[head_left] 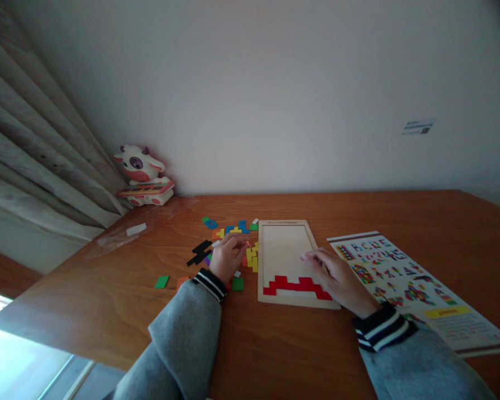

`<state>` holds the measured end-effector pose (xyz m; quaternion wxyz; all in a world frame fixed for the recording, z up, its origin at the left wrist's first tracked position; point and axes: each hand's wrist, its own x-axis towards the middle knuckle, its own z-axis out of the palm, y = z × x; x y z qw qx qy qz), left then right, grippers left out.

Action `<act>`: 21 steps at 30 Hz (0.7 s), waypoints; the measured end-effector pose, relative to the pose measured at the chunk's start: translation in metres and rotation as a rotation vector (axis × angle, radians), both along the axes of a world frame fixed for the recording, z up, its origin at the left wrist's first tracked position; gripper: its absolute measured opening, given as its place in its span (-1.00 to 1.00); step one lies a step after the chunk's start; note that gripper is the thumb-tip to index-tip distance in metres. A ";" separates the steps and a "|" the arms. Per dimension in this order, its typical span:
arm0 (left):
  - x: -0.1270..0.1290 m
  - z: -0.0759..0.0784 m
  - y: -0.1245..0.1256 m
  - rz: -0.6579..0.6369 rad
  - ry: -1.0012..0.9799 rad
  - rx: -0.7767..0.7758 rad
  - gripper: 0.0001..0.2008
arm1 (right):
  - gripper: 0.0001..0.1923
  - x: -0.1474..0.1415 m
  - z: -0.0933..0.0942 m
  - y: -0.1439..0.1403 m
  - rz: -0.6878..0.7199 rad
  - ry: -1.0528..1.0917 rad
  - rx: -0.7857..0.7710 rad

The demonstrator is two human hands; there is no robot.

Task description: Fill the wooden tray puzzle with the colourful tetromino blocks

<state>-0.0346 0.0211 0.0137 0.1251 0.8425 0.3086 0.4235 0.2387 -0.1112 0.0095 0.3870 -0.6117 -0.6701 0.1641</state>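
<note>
My left hand [228,258] is over the pile of coloured puzzle pieces, its fingertips pinched together. A bit of red shows at the tips, but I cannot make out what it is. Beside it lie yellow pieces [252,258], black pieces [199,253] and a green square [237,284]. The wooden puzzle board [261,266] lies to the right of this hand. Red pieces [294,284] fill part of its near end; the rest of the tray shows bare. My right hand [333,275] is over the board's right edge, with loosely bent fingers and nothing visible in them.
A printed pattern sheet [400,272] lies at the right, partly under my right sleeve. Blue pieces [242,225] lie behind my left hand, and another green square [161,282] lies farther left. A toy cow with a keyboard [145,176] stands by the curtain [45,122].
</note>
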 end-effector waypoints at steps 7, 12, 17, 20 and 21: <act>0.005 -0.005 0.001 0.086 0.188 0.017 -0.79 | -0.66 -0.003 0.002 0.000 -0.003 -0.005 0.049; 0.003 -0.014 0.010 -0.052 0.342 0.028 -0.69 | -0.67 -0.002 -0.003 0.000 -0.002 -0.025 0.052; 0.004 -0.020 0.013 -0.064 0.371 0.030 -0.71 | -0.70 -0.001 -0.005 0.001 0.000 -0.004 0.080; 0.002 -0.020 0.015 -0.006 0.351 0.011 -0.71 | -0.71 -0.001 -0.005 0.001 -0.002 -0.004 0.084; 0.001 -0.020 0.015 0.005 0.346 0.008 -0.71 | -0.71 0.000 -0.005 0.001 -0.004 -0.005 0.083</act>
